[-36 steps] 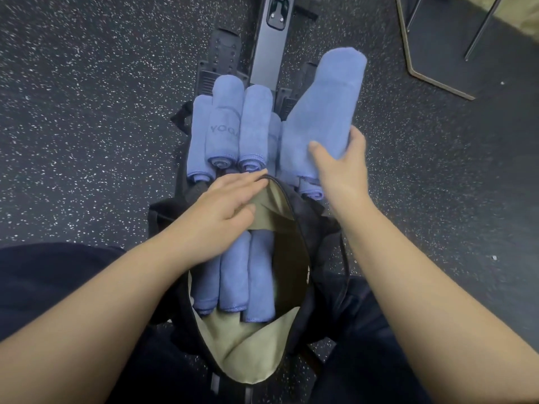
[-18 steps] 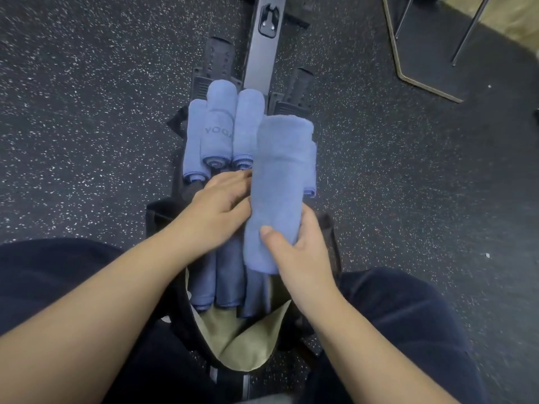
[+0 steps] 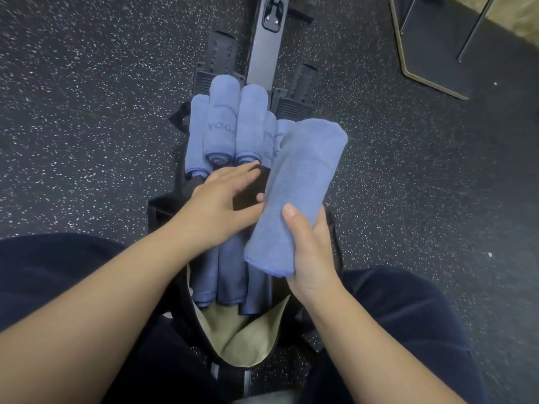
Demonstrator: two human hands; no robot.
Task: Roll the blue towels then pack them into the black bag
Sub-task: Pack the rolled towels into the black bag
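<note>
Right hand (image 3: 313, 252) was wrapped around a rolled towel (image 3: 294, 196), thumb on top, holding it tilted above the open black bag (image 3: 163, 211). Left hand (image 3: 221, 208) lay at the bag's far rim, fingers spread and relaxed, not gripping anything, fingertips just touching the held roll. Three towels in bag (image 3: 227, 269) sat side by side on the tan lining (image 3: 242, 336). More rolls (image 3: 230, 126) were stacked just beyond the bag on the black frame (image 3: 265, 51).
</note>
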